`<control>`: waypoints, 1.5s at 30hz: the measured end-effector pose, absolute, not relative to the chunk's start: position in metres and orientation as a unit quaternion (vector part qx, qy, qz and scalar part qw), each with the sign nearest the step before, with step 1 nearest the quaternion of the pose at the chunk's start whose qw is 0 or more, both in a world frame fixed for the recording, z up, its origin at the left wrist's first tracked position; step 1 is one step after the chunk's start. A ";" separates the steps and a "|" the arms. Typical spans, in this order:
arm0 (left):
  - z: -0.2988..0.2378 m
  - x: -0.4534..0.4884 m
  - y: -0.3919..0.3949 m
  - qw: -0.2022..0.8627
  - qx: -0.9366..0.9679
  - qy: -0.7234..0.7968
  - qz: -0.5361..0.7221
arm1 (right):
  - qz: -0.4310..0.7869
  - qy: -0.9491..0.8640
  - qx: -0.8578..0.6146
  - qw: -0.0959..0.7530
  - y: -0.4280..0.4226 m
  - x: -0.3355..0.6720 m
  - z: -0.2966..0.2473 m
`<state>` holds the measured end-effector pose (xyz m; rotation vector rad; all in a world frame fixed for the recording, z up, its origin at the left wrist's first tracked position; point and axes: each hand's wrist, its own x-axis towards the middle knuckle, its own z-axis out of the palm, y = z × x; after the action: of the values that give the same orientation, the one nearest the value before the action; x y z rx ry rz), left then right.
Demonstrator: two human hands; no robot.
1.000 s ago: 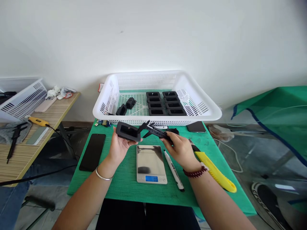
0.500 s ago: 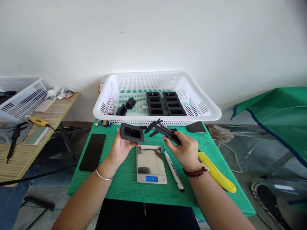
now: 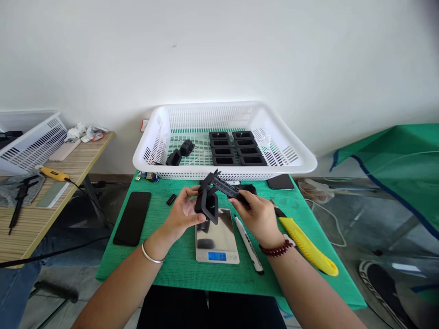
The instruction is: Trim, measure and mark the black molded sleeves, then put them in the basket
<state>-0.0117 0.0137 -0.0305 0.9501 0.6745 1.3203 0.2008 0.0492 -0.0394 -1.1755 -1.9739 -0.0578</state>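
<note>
My left hand (image 3: 182,214) grips a black rectangular plastic frame part (image 3: 208,206), turned on edge above the small digital scale (image 3: 216,235). My right hand (image 3: 258,214) holds a black caliper (image 3: 224,186), its jaws set against the top of that part. Both hands hover over the green mat (image 3: 171,265), just in front of the white basket (image 3: 291,153). Inside the basket, several similar black frames (image 3: 236,148) lie in two rows, with two loose black pieces (image 3: 180,153) on its left side.
On the mat lie a black phone (image 3: 132,217), a small black piece (image 3: 171,199), a marker pen (image 3: 249,244), a yellow utility knife (image 3: 307,246) and another phone (image 3: 280,182). A wooden table (image 3: 37,214) with a white basket, tools and a cable stands left. Green cloth (image 3: 394,160) hangs right.
My left hand has turned the black frame from lying flat to standing on edge and moved it right over the scale. The caliper has come down onto the frame.
</note>
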 end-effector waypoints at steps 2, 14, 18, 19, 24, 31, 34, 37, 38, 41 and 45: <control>-0.031 -0.012 0.014 0.634 0.420 0.298 0.577 | -0.028 -0.777 -0.471 0.417 0.048 0.200 -0.038; -0.030 -0.013 0.013 0.672 0.424 0.313 0.520 | -0.067 -0.729 -0.494 0.469 0.041 0.203 -0.024; -0.034 -0.012 0.013 0.695 0.408 0.308 0.505 | -0.061 -0.794 -0.414 0.440 0.042 0.202 -0.027; -0.034 -0.012 0.013 0.699 0.405 0.307 0.503 | -0.060 -0.804 -0.400 0.436 0.042 0.201 -0.028; -0.032 -0.011 0.013 0.720 0.394 0.311 0.480 | -0.051 -0.812 -0.400 0.421 0.044 0.205 -0.033; -0.032 -0.011 0.014 0.726 0.397 0.317 0.463 | -0.078 -0.801 -0.392 0.446 0.042 0.204 -0.031; -0.030 -0.010 0.014 0.727 0.389 0.316 0.469 | -0.068 -0.774 -0.437 0.453 0.043 0.204 -0.030; -0.026 -0.014 0.016 0.703 0.311 0.345 0.539 | -0.030 -0.748 -0.476 0.462 0.049 0.208 -0.029; -0.025 -0.017 0.017 0.681 0.264 0.361 0.580 | -0.013 -0.754 -0.472 0.457 0.051 0.210 -0.029; -0.022 -0.028 0.022 0.585 0.136 0.392 0.697 | 0.055 -0.809 -0.428 0.399 0.060 0.215 -0.032; -0.021 -0.038 0.026 0.571 0.147 0.367 0.720 | 0.118 -0.855 -0.417 0.284 0.068 0.211 -0.043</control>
<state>-0.0384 0.0256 -0.0209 0.3456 0.8621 1.6887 0.2113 0.0676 -0.0431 -1.1156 -2.2888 0.3156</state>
